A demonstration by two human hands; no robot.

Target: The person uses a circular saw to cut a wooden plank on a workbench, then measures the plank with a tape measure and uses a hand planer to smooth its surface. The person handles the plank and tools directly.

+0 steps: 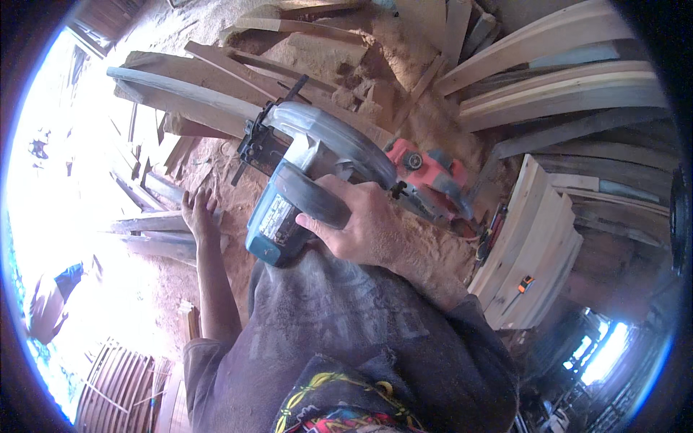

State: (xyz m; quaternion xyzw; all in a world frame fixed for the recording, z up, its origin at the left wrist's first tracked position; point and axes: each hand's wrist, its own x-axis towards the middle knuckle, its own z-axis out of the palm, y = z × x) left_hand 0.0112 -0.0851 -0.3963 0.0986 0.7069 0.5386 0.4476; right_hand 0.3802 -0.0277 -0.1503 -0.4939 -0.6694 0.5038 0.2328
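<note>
My right hand [368,220] is wrapped round the rear handle of a teal and grey circular saw [278,213]. The saw is tilted in front of my body, its pale blade guard [325,126] and black base facing away from me. A long board [188,94] stretches to the left from just behind the saw's base; whether they touch I cannot tell. Off to the left, my left hand [201,209] is raised, fingers apart and slightly bent, holding nothing. Behind my right hand lies a red and black power tool [433,177] on the sawdust.
Curved planks [563,94] are piled at the far right. Nearer, a stack of pale boards [534,245] carries a small orange and black tool [525,283]. More timber pieces [155,224] lie at the left, and slatted wood [119,390] at the lower left. Sawdust covers the ground.
</note>
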